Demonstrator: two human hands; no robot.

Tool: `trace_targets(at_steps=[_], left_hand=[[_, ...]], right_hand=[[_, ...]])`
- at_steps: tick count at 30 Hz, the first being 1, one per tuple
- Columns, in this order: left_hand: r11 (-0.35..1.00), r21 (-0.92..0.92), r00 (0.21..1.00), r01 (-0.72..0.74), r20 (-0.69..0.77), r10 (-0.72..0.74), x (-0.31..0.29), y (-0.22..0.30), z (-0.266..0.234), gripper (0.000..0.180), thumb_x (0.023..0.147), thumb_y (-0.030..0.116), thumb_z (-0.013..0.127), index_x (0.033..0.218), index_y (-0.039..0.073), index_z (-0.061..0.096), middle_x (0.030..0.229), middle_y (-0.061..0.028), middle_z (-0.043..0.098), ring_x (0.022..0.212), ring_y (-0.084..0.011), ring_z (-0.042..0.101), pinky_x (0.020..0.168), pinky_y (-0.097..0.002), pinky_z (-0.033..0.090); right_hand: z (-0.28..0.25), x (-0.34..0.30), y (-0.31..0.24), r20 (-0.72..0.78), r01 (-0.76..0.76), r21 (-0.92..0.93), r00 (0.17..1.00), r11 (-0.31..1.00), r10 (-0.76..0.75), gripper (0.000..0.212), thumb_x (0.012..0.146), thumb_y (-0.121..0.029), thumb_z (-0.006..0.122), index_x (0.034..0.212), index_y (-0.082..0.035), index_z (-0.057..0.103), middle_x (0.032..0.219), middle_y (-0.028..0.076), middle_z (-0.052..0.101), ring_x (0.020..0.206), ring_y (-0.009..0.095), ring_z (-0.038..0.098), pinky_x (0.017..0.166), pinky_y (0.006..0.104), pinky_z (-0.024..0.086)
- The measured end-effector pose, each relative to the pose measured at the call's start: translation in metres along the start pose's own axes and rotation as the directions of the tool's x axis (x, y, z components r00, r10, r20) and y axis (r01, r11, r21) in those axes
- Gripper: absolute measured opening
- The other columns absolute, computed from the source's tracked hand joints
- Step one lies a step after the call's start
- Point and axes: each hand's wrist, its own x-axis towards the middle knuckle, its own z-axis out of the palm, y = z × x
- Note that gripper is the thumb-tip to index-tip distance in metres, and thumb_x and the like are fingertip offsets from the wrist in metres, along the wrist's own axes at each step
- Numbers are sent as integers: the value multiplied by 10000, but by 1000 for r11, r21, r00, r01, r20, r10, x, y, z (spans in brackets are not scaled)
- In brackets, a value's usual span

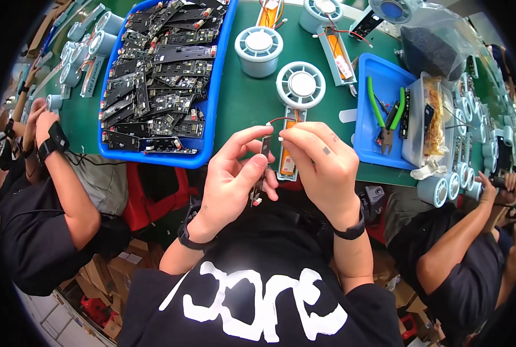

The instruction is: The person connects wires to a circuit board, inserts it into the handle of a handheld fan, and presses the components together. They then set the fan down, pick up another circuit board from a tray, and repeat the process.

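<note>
My left hand (238, 168) grips a narrow black circuit board (265, 146) on edge, thumb across it and fingers behind; its lower end shows small components below my fingers. My right hand (324, 165) is closed in a pinch on a small white wire connector (280, 139), close beside the board's upper part. Under both hands lies a pale blue handheld fan housing (301, 85), its round grille pointing away from me. An orange battery (287, 161) shows in its open handle, with thin red wires (280, 119) looping out toward my hands.
On the left, a blue tray (210, 115) is heaped with black circuit boards. More fan housings (258, 51) stand at the back. A blue tray (379, 155) on the right holds green-handled cutters (390, 124), next to a clear plastic tub (411, 139). Other people work at both sides.
</note>
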Motion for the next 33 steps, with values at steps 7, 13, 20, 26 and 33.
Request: trace_targets(at_steps=[7,13,20,26,33], left_hand=[[1000,-1,1000,-8,28,8,5,-3,1,496,1003,234,639,1406,2,466,1043,-118,577,733,-180,669,532,-287,592],[998,-26,997,57,54,-56,4,4,-4,444,979,84,646,1389,10,493,1053,-93,552,808,-149,657,657,-276,593],[970,220,994,-107,-1,110,4,5,-1,461,975,151,670,1372,6,488,1029,-89,586,873,-169,637,783,-305,549],[975,45,957,-218,-186,223,6,7,13,372,958,142,695,1258,-1,528,1017,-102,604,887,-173,633,811,-323,550],[955,185,972,-233,13,234,5,0,0,230,891,-59,701,1062,-11,554,1040,-116,626,940,-169,667,872,-303,554]], right_hand=[[0,1,6,2,-2,39,1000,999,1,189,765,29,792,921,-38,706,875,93,697,723,220,686,598,301,537],[1,1,5,10,-99,147,995,984,98,180,764,51,782,903,-27,699,862,81,695,699,179,673,570,288,522],[-4,2,3,24,-201,164,980,966,200,155,796,67,749,909,-10,676,860,78,681,666,136,631,597,250,509],[0,-3,2,44,-303,278,952,912,303,110,894,50,678,967,10,605,885,72,673,703,104,620,632,228,501],[4,-3,-7,64,-479,687,789,546,612,82,982,-3,613,1018,0,539,919,67,666,780,87,636,681,222,513]])
